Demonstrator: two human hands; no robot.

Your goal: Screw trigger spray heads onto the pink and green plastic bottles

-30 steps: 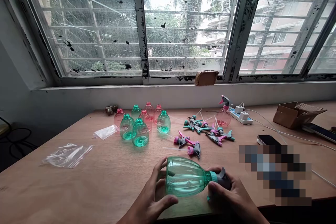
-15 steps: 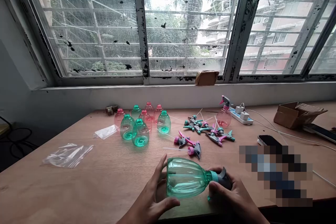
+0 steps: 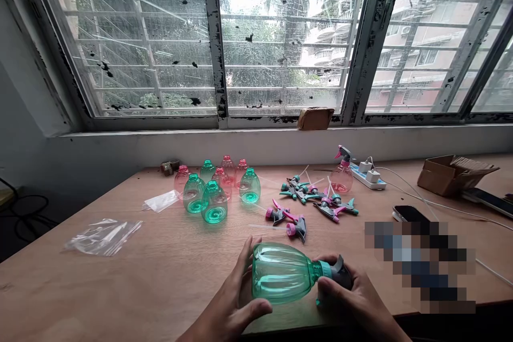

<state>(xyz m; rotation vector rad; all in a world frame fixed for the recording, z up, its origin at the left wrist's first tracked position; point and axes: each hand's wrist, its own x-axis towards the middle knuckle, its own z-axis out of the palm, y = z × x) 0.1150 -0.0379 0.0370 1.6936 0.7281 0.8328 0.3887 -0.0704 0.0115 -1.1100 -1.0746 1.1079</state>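
Observation:
A green see-through bottle lies on its side near the front edge of the wooden table, base to the left. My left hand cups its base, thumb below and fingers behind. My right hand is wrapped round the grey and teal spray head on the bottle's neck. Both hands grip the same bottle.
Several green and pink bottles without heads stand behind. Loose spray heads lie mid-table, a pink spray bottle beside a power strip. Plastic bags lie left; a phone and cardboard box right.
The bottle has turned slightly about its long axis in my hands; its ribs now show differently. Hands and everything else stay where they were.

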